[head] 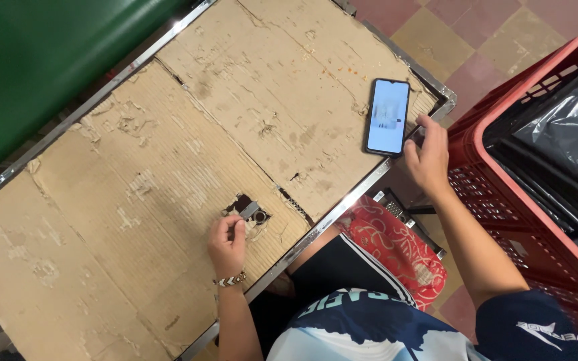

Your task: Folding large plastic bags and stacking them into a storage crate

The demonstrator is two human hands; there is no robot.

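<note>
The left hand (pixel 227 242) pinches a small grey part (pixel 249 210) on the cardboard-covered table (pixel 168 134); the right hand (pixel 427 155), fingers curled, touches the phone (pixel 387 115) at the table's edge.

Brown cardboard (pixel 168 134) covers the surface; black phone (pixel 387 116) with pale blue screen; red crate (pixel 503 147) at right; red patterned cushion (pixel 396 251); checkered floor (pixel 463 40).

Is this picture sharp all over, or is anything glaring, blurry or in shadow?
Head view: mostly sharp and evenly lit. The phone screen glows pale and looks smeared, nothing on it readable. Bright glare runs along the table's metal rim. The left hand on the worn cardboard casts only soft shadow; the right hand is crisp.
</note>
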